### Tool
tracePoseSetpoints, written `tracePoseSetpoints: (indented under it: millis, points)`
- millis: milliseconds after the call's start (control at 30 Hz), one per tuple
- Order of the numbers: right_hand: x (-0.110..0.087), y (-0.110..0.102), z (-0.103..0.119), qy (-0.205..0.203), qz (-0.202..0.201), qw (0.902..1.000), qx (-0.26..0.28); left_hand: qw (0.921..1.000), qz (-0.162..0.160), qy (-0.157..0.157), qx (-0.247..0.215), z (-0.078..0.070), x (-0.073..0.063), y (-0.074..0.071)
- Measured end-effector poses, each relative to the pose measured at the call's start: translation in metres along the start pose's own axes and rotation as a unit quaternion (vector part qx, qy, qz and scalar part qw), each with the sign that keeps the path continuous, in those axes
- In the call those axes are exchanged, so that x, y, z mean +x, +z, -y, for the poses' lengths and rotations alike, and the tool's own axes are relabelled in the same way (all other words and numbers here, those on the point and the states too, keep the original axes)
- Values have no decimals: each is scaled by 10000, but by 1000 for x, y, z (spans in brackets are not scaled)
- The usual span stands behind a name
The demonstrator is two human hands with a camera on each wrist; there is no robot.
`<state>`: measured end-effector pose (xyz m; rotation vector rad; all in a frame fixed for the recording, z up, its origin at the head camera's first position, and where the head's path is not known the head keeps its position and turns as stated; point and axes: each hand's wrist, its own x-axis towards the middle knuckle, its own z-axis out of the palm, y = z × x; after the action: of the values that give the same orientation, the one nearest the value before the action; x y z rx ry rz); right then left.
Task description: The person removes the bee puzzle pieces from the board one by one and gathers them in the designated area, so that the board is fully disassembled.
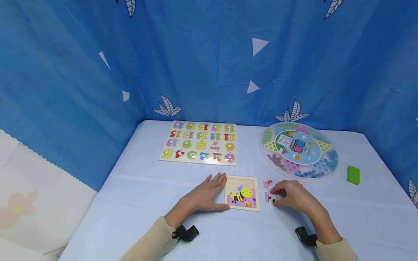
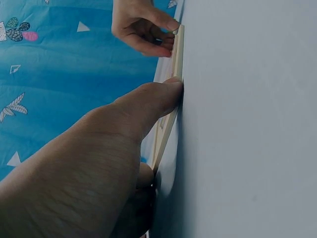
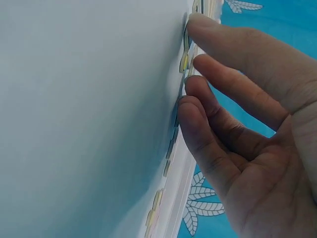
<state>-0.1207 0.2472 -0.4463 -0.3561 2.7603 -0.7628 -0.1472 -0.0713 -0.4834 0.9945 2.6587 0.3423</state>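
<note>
A small square wooden puzzle board (image 1: 230, 181) with a yellow bee picture lies on the table. My left hand (image 1: 206, 194) rests beside it, fingers spread, with the thumb at its near left corner and the fingertips by its far left corner. In the left wrist view the thumb (image 2: 166, 91) lies against the edge of the board. To the right of the board are loose puzzle pieces (image 1: 268, 183). My right hand (image 1: 295, 196) hovers low over them, thumb and fingers apart about a bee-patterned piece (image 1: 269, 198). Its palm hides other pieces behind it.
A number puzzle board (image 1: 201, 140) lies at the back left. A round clear bead box (image 1: 298, 147) with a colourful label sits at the back right, and a green block (image 1: 353, 175) is farther right. A blue curtain (image 1: 212, 59) hangs behind the table.
</note>
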Motion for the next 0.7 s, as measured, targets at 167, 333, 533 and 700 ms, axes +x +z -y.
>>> tracePoseSetpoints:
  millis: [167,333,533,700]
  points:
    - [0,0,0,62,22,10000,20,10000,32,-24,-14,0,0,0]
    - [0,1,2,100,-50,9999,68,10000,14,-1,-1,1,0,-1]
    - [0,5,11,92,10,9997,205,10000,37,8,32,1,0,-1]
    - [3,6,21,47,73,9997,241,10000,20,-20,82,-1,0,0]
